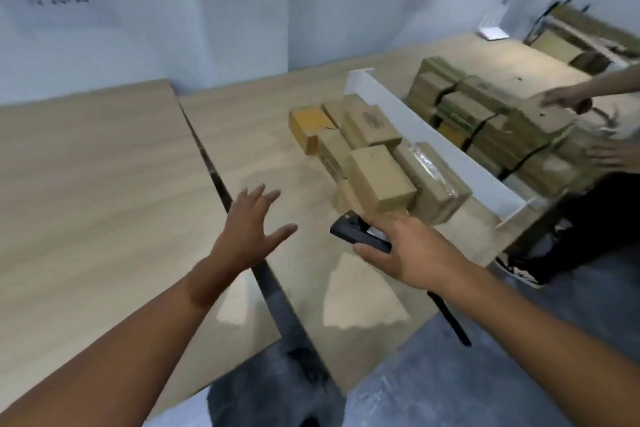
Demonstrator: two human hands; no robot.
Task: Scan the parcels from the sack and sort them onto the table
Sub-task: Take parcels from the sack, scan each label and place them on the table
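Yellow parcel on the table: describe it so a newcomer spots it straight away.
Find the white divider board standing on the wooden table. A cluster of brown parcels lies left of it. The yellow parcel sits at the cluster's far-left edge, the only orange-yellow one.

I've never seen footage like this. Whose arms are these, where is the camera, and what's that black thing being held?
There is no machine here, just a person working with bare hands. The single picture comes from a wide-angle camera worn on their head, looking forward and down, so the two arms reaching in from the bottom are their own.

The left hand is open with fingers spread, holding nothing, above the wooden table. The right hand grips a black handheld device, most likely the scanner.

Just beyond it, a cluster of loose cardboard boxes sits on the table beside a white divider. Behind the divider lie strapped bundles of more boxes, where a second person's hand rests. No sack is in view.
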